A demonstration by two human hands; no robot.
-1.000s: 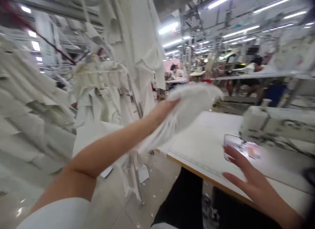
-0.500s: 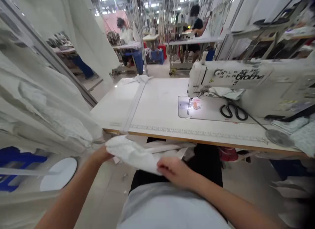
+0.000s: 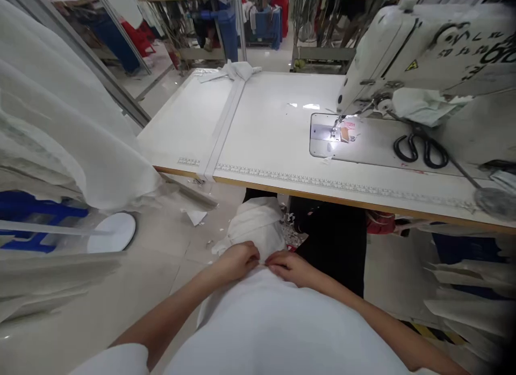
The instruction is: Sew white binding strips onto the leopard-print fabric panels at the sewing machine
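Note:
A bundle of white fabric [image 3: 258,221] lies over my lap, below the front edge of the sewing table [image 3: 274,143]. Close to my body, my left hand [image 3: 237,259] pinches the near edge of this fabric. My right hand [image 3: 291,266] pinches it too, just to the right, with the fingertips of both hands nearly touching. The fabric's lower edge is partly hidden behind my fingers.
A sewing machine [image 3: 439,57] stands on the table's right, its needle area lit. Black-handled scissors [image 3: 421,150] rest on its bed. A pale fabric strip [image 3: 223,127] crosses the table. White cloth [image 3: 72,111] hangs at left, near a blue stool [image 3: 40,219].
My left hand has come in from the left to meet my right hand. The stretched white fabric is now gathered on my lap. The view has tilted down.

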